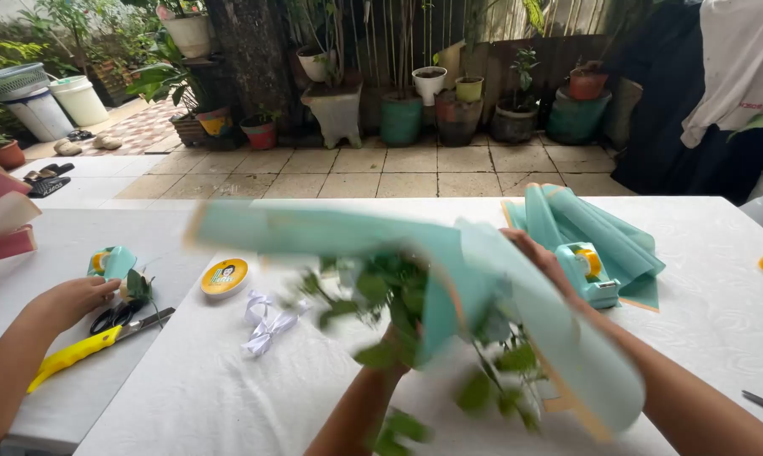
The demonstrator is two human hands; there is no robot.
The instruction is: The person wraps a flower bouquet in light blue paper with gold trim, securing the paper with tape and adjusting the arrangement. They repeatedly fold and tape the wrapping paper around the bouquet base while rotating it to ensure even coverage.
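The left hand point(396, 342) clenches the leafy green stems point(381, 295). The right hand point(540, 257) grips the blurred mint-green wrapping paper sheet point(449, 253) above the white-clothed desk point(229, 397). Good practice: keep stems bunched and draw the paper snugly around them. A co-worker's hand point(73, 300) rests near yellow-handled scissors point(86, 346).

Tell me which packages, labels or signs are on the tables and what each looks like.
Round tin: on the white table left of the blurred bouquet, flat, yellow lid with a small picture label.
Tape dispenser: right of the bouquet, by folded teal paper, teal with a yellow roll.
No signs or screens.
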